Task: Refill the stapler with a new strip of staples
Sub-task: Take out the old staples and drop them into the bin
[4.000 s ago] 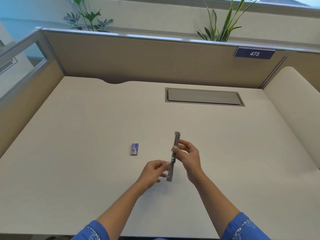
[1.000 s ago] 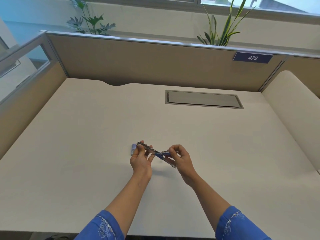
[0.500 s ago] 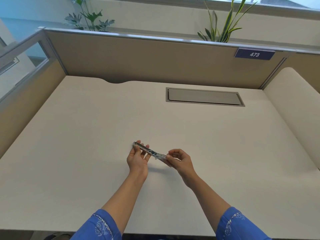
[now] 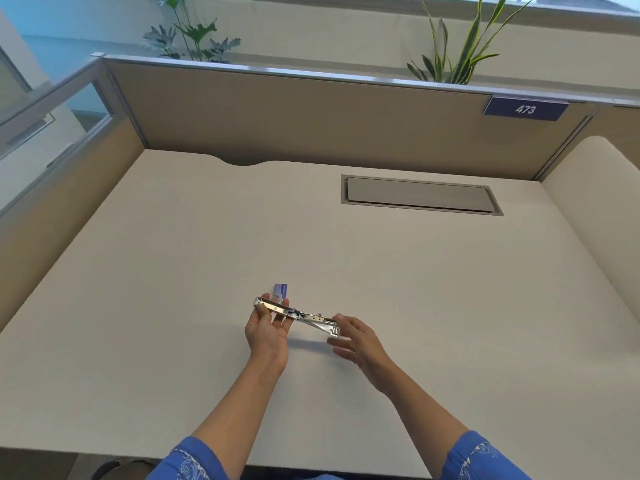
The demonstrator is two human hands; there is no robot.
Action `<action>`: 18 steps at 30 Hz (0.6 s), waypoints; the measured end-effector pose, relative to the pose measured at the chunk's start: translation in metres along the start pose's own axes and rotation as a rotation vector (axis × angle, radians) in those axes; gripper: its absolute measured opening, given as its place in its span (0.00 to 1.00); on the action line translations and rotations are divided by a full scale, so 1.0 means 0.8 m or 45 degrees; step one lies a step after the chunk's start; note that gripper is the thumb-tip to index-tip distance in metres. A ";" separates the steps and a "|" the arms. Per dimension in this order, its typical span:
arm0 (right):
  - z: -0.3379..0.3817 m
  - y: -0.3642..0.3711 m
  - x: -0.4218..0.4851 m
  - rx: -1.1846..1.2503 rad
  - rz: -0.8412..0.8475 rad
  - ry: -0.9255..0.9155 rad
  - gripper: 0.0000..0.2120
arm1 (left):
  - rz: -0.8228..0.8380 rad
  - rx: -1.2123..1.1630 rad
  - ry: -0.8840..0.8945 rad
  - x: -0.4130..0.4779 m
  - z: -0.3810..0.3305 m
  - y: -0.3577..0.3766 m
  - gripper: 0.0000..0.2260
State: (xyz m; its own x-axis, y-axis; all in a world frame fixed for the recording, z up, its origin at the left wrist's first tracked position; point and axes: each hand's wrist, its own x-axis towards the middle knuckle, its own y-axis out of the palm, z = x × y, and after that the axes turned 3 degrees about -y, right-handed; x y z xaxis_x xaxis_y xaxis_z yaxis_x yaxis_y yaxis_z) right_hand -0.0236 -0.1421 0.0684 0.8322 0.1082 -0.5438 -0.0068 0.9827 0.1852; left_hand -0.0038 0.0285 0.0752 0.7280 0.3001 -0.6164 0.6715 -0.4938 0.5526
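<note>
Pinching the opened stapler [image 4: 298,315] at one end, the left hand [image 4: 268,332] holds it above the tabletop [image 4: 433,289]; the right hand [image 4: 360,341] (fingers spread) hovers at the other end. A staple box [image 4: 280,292] lies just behind.

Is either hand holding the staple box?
No, the staple box lies on the desk just beyond the stapler, which the left hand holds; the right hand is open.

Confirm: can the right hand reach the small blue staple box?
Likely yes: right hand is open; silver metal stapler in left hand partly blocks the small blue staple box.
</note>
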 end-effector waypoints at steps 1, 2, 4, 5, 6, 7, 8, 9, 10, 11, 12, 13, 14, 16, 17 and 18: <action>-0.006 0.004 0.000 0.003 0.020 0.012 0.15 | 0.000 -0.003 0.000 -0.001 0.002 -0.004 0.11; -0.011 0.006 0.000 0.023 0.015 0.013 0.14 | 0.003 -0.002 0.000 -0.002 0.005 -0.007 0.11; -0.018 0.008 0.001 0.113 -0.036 0.017 0.12 | 0.019 0.019 -0.004 -0.003 0.011 -0.017 0.12; -0.020 0.007 0.001 0.168 -0.055 0.025 0.12 | 0.032 0.045 -0.005 -0.004 0.014 -0.022 0.12; -0.021 0.006 0.002 0.209 -0.067 0.034 0.11 | 0.042 0.075 -0.007 -0.005 0.017 -0.028 0.12; -0.021 0.005 0.003 0.234 -0.086 0.036 0.11 | 0.053 0.106 -0.014 -0.005 0.021 -0.034 0.11; -0.021 0.003 0.005 0.252 -0.112 0.033 0.11 | 0.061 0.138 -0.028 -0.006 0.024 -0.040 0.11; -0.020 0.002 0.005 0.269 -0.145 0.024 0.12 | 0.067 0.169 -0.048 -0.006 0.027 -0.045 0.10; -0.019 0.001 0.006 0.280 -0.181 0.010 0.14 | 0.073 0.196 -0.073 -0.007 0.029 -0.049 0.10; -0.017 0.000 0.006 0.281 -0.211 -0.005 0.15 | 0.081 0.216 -0.100 -0.007 0.031 -0.052 0.11; -0.016 -0.002 0.006 0.266 -0.238 -0.021 0.16 | 0.093 0.231 -0.126 -0.006 0.032 -0.055 0.11; -0.014 -0.005 0.007 0.239 -0.256 -0.036 0.17 | 0.109 0.240 -0.148 -0.006 0.031 -0.057 0.12; -0.013 -0.008 0.007 0.207 -0.269 -0.051 0.17 | 0.122 0.242 -0.170 -0.006 0.031 -0.058 0.13; -0.010 -0.014 0.009 0.175 -0.277 -0.082 0.18 | 0.130 0.233 -0.208 -0.006 0.027 -0.058 0.14; -0.008 -0.017 0.010 0.192 -0.270 -0.100 0.18 | 0.129 0.239 -0.219 -0.006 0.026 -0.058 0.13; -0.006 -0.020 0.011 0.239 -0.251 -0.120 0.18 | 0.131 0.261 -0.227 -0.006 0.025 -0.058 0.12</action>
State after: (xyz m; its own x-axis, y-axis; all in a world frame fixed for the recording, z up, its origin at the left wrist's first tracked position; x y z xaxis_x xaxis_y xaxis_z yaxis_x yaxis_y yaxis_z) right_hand -0.0189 -0.1558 0.0566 0.8554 -0.1055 -0.5071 0.2557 0.9374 0.2363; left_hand -0.0412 0.0342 0.0412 0.7430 0.1004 -0.6617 0.5399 -0.6743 0.5039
